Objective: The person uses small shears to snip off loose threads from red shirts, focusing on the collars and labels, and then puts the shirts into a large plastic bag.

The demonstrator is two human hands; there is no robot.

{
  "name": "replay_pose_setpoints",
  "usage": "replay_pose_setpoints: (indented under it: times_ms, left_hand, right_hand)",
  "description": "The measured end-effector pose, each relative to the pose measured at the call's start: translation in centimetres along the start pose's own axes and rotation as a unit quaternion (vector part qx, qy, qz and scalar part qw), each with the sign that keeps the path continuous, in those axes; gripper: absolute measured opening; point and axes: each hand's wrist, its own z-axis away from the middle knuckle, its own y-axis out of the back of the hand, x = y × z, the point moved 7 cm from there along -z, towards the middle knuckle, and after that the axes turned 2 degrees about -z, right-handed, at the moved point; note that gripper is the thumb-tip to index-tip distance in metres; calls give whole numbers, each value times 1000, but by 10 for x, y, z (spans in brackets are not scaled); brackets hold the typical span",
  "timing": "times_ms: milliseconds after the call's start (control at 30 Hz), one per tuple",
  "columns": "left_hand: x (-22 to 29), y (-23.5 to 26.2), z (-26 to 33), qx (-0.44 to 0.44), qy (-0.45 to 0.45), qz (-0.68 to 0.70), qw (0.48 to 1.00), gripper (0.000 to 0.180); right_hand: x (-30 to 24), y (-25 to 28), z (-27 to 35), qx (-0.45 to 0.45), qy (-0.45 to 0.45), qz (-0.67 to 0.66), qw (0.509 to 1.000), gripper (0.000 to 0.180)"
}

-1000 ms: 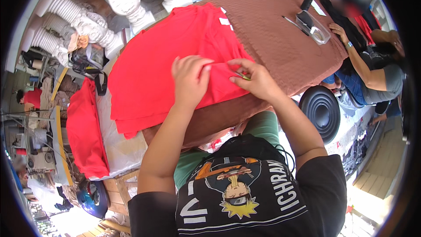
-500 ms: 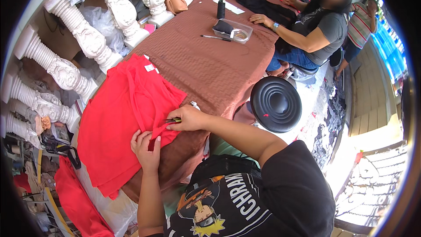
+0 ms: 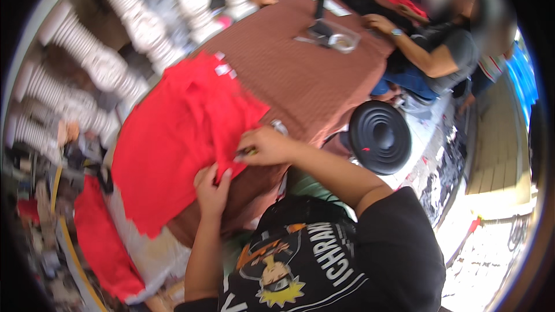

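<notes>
My left hand [image 3: 213,188] pinches the near edge of the soft red cloth shirt [image 3: 179,133], which stretches far and left on the brown table [image 3: 306,75]. My right hand [image 3: 267,145] closes on the same edge, maybe around a small tool.

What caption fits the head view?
Both hands, left hand and right hand, pinch red garment on brown-covered table.

Counted: one red garment [image 3: 179,138] on the table, one red cloth [image 3: 101,242] below, one black round stool [image 3: 378,137], two hands.
</notes>
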Motion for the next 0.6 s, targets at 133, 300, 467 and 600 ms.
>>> replay_pose_setpoints:
  times_ms: [133, 300, 467, 600]
  left_hand:
    - [24, -17, 9, -27, -76, -90, 993, 29]
    - [18, -11, 10, -38, -35, -60, 997, 26]
    - [16, -8, 10, -47, -22, -56, 997, 25]
    - [16, -11, 10, -61, -26, -58, 996, 29]
  right_hand:
    - [11, 27, 4, 102, -76, -38, 991, 15]
    - [50, 26, -23, 154, -204, -74, 964, 20]
    - [57, 9, -83, 169, -220, -214, 937, 17]
    - [49, -12, -126, 151, -243, -379, 880, 18]
